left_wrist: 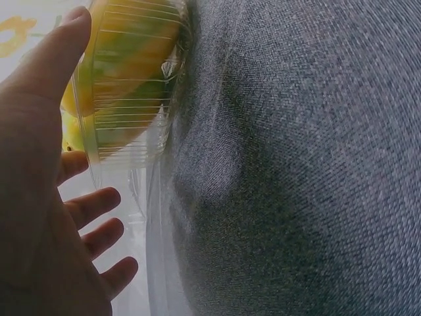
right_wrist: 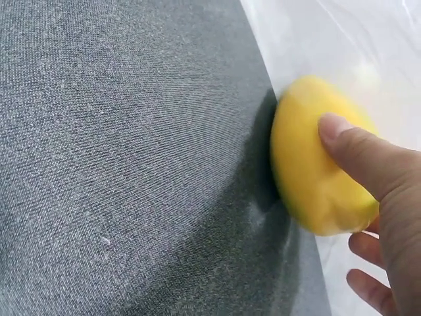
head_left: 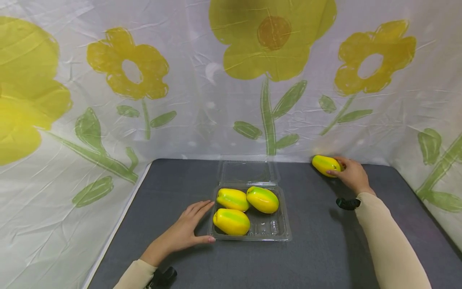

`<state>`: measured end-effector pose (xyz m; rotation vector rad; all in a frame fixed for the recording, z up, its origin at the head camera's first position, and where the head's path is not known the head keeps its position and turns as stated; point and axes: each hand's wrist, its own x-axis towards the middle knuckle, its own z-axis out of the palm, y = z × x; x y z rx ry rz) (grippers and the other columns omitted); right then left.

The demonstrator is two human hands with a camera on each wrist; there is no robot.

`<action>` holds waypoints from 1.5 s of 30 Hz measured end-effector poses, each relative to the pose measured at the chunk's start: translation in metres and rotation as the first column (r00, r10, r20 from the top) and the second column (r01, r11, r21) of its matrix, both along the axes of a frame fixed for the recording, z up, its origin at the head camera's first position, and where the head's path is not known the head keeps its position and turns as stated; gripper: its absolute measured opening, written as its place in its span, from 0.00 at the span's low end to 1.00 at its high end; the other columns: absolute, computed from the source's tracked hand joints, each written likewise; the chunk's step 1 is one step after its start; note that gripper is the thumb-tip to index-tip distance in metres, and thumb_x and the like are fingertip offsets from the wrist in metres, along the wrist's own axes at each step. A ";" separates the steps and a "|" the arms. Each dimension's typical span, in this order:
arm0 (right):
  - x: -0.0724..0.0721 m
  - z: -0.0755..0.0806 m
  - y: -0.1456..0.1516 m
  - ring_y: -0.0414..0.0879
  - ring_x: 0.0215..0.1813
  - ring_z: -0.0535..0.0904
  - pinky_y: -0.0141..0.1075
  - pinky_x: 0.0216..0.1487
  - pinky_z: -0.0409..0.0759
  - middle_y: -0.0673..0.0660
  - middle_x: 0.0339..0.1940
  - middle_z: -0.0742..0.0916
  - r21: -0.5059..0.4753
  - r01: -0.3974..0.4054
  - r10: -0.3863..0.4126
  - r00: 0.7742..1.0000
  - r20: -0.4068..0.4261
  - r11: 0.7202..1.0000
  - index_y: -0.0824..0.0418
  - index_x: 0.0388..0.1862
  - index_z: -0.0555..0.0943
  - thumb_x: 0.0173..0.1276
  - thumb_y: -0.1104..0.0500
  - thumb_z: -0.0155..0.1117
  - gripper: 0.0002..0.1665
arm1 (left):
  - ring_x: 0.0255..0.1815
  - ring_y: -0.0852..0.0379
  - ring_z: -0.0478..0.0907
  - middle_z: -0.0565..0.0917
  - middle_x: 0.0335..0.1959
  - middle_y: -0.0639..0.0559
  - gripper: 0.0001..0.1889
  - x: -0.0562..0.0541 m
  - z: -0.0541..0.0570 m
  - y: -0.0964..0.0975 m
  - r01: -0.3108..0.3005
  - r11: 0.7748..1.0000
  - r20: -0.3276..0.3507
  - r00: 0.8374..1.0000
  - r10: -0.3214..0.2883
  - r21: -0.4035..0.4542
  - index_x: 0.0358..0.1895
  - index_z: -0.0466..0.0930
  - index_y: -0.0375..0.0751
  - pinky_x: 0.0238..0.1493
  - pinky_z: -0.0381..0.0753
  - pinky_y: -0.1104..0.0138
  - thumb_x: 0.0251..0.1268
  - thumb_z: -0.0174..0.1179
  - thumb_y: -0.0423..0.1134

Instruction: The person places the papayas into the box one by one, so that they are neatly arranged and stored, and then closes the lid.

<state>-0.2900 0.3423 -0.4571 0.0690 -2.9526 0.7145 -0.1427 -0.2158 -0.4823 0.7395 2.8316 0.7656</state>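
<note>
At the table's far right, my right hand (head_left: 351,174) grips a smooth, oblong yellow-green fruit (head_left: 325,165). In the right wrist view the thumb lies across this fruit (right_wrist: 309,158), with fingers curled behind it. A clear plastic clamshell box (head_left: 283,224) sits mid-table, its lid (head_left: 249,172) folded back towards the wall. Inside are three similar fruits: one at the back left (head_left: 232,199), one at the back right (head_left: 262,199), one at the front left (head_left: 231,221). My left hand (head_left: 182,230) is spread at the box's left edge, thumb and fingertips beside the rim.
A dark grey cloth covers the table (head_left: 317,249). Behind it and along both sides hangs a white sheet (head_left: 195,100) printed with yellow flowers. A dark band with a small device (head_left: 348,204) sits on the right wrist, another (head_left: 162,277) on the left.
</note>
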 end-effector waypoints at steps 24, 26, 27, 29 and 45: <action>0.017 0.022 -0.005 0.70 0.62 0.74 0.67 0.57 0.71 0.72 0.66 0.77 0.019 -0.092 0.092 0.996 -0.003 0.996 0.62 0.72 0.70 0.65 0.38 0.66 0.44 | 0.80 0.41 0.53 0.56 0.80 0.51 0.54 -0.001 0.001 0.001 0.002 1.000 -0.013 1.000 -0.002 -0.002 0.80 0.49 0.60 0.70 0.60 0.34 0.51 0.62 0.73; 0.022 0.024 -0.006 0.70 0.60 0.75 0.66 0.56 0.72 0.73 0.65 0.78 0.025 -0.098 0.098 0.995 -0.009 0.995 0.62 0.72 0.70 0.65 0.37 0.66 0.45 | 0.80 0.42 0.53 0.56 0.80 0.51 0.54 0.000 0.001 0.002 0.002 1.000 -0.016 1.000 -0.002 -0.003 0.80 0.49 0.60 0.70 0.60 0.34 0.52 0.62 0.74; 0.024 0.024 -0.006 0.70 0.60 0.76 0.66 0.55 0.72 0.73 0.64 0.79 0.025 -0.100 0.101 0.995 -0.012 0.995 0.63 0.72 0.70 0.65 0.37 0.66 0.45 | 0.80 0.42 0.53 0.56 0.80 0.51 0.54 0.000 0.001 0.002 0.002 1.000 -0.017 1.000 -0.002 -0.006 0.80 0.48 0.60 0.70 0.60 0.34 0.52 0.61 0.74; 0.028 0.026 -0.007 0.70 0.58 0.77 0.65 0.54 0.73 0.73 0.63 0.79 0.031 -0.105 0.105 0.994 -0.018 0.994 0.63 0.71 0.71 0.65 0.36 0.66 0.45 | 0.80 0.42 0.53 0.56 0.80 0.51 0.54 0.000 0.001 0.002 0.000 1.000 -0.019 1.000 -0.001 -0.008 0.80 0.48 0.60 0.71 0.60 0.34 0.52 0.60 0.75; 0.057 0.033 -0.025 0.59 0.49 0.83 0.47 0.39 0.77 0.65 0.50 0.88 0.054 -0.192 0.193 0.981 -0.029 0.980 0.60 0.67 0.77 0.60 0.35 0.70 0.43 | 0.80 0.41 0.53 0.56 0.80 0.49 0.53 0.004 0.004 0.003 -0.001 1.000 -0.007 1.000 0.001 0.005 0.80 0.49 0.57 0.71 0.58 0.34 0.54 0.62 0.72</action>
